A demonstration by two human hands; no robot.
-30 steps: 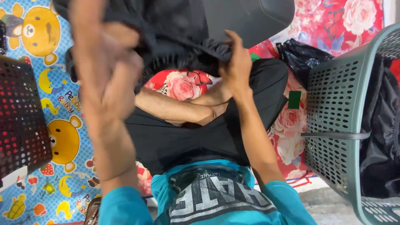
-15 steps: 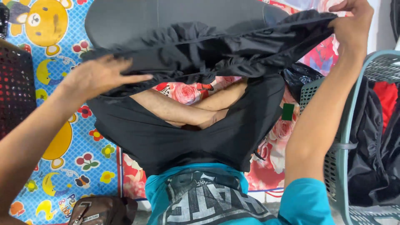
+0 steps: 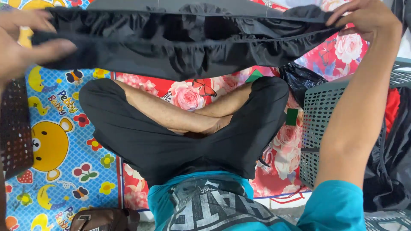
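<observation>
A black garment point(image 3: 188, 40) stretches across the top of the frame, pulled taut. The right hand point(image 3: 364, 17) pinches its upper-right end, the left hand point(image 3: 21, 42) grips its upper-left end. A grey laundry basket point(image 3: 325, 111) stands right.

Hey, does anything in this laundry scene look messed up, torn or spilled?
Nothing stands out. The black garment is bunched and wrinkled along its gathered edge, stretched between the left hand and right hand, with no visible tear. Clothes sit inside the grey basket.
</observation>
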